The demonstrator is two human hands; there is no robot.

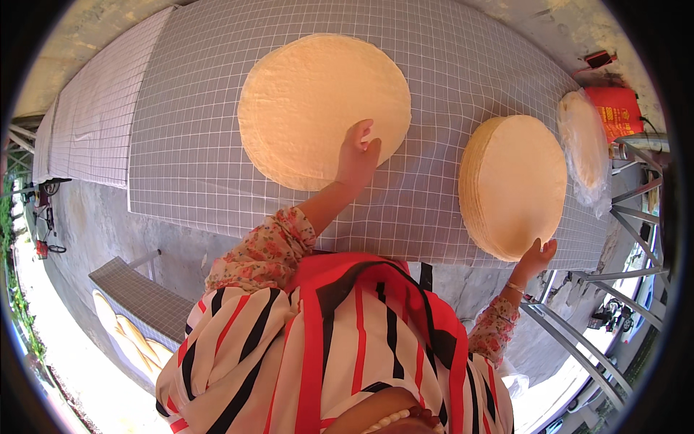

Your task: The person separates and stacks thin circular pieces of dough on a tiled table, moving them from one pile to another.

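Observation:
A wide, low stack of thin, round, pale-yellow flatbread-like sheets (303, 94) lies on the grey checked table cover. My left hand (356, 150) is over its near-right part, fingers loosely bent and apart, with nothing visible held; whether it touches the top sheet I cannot tell. To the right, a taller, narrower stack of similar sheets (513, 181) stands near the table's right end. My right hand (536, 257) is at that stack's near edge, fingers slightly curled and apart, holding nothing that I can see.
The checked cover (181, 108) spans the table. At its right end lie a plastic-bagged stack (582, 152) and a red package (614, 112). Metal frames (636, 224) stand at the right. A bench with a checked top (137, 289) and bicycles (45, 224) are at the left.

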